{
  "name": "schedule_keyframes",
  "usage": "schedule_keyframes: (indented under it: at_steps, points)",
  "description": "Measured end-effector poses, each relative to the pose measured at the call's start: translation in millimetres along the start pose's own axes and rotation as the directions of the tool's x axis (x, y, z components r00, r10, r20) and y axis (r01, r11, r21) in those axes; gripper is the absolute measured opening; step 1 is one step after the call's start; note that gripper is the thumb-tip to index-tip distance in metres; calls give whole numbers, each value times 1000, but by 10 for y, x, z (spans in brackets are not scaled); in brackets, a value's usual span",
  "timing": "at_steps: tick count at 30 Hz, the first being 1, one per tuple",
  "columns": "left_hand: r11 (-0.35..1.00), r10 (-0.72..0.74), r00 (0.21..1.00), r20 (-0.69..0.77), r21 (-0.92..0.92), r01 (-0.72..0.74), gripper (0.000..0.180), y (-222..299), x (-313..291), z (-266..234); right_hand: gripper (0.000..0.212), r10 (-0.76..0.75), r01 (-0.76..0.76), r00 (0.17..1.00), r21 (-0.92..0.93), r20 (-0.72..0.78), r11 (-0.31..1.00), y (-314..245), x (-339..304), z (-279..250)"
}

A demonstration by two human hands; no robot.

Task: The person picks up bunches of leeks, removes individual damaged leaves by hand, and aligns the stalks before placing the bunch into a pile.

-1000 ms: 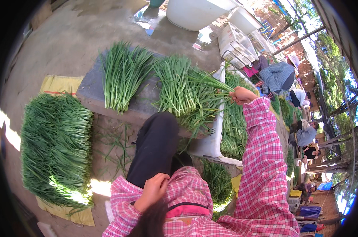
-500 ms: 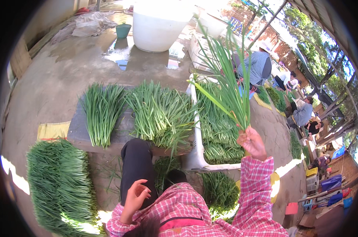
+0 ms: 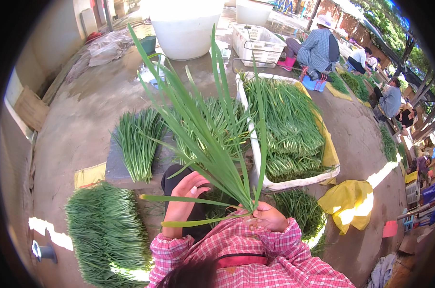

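Close in front of my body, my right hand (image 3: 266, 217) is closed around the pale root ends of a small bunch of garlic chives (image 3: 212, 153). Its long green leaves fan up and to the left, and two yellowish leaves (image 3: 191, 222) droop out sideways. My left hand (image 3: 186, 192) is raised beside the leaves with its fingers apart, holding nothing. Behind the bunch, a dark board (image 3: 116, 161) bears one neat pile of chives (image 3: 139, 144) and a looser heap (image 3: 212, 122), partly hidden by the leaves.
Right of the board stands a white crate (image 3: 294, 184) packed with chives. A large chive stack (image 3: 104, 235) lies at lower left, a yellow sack (image 3: 347, 204) at right. Farther back are a large white tub (image 3: 186, 36), a white basket (image 3: 258, 45) and seated people (image 3: 318, 50).
My right hand has brought the bunch down and left, from raised at the right to in front of my body. My left hand has risen toward the leaves. The view has shifted rightward.
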State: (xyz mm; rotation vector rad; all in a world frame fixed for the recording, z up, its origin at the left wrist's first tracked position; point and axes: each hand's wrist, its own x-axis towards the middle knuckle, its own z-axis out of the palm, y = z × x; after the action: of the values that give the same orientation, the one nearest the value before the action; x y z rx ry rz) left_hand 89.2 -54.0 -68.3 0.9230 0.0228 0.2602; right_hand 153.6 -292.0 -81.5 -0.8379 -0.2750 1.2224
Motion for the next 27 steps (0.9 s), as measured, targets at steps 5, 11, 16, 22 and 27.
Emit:
schedule_keyframes:
  at_steps: [5,11,16,22,27]
  points:
    - [990,-43,995,88,-127,54,78,-75,-188,-4,41,22,-6,993,-142,112,990,109,89,97]
    - [998,-39,994,107,-49,45,95,67,-262,181,45,127,-102,963,-115,237,988,283,152,115]
    - [998,19,995,94,56,-24,95,58,-325,135,45,207,-141,943,-251,259,958,488,267,93]
    - [1000,-17,998,67,-10,18,101,140,-450,191,38,282,-298,909,4,305,955,653,272,137]
    - [995,29,989,148,-103,-14,99,104,-451,105,40,331,-385,865,77,378,920,676,252,109]
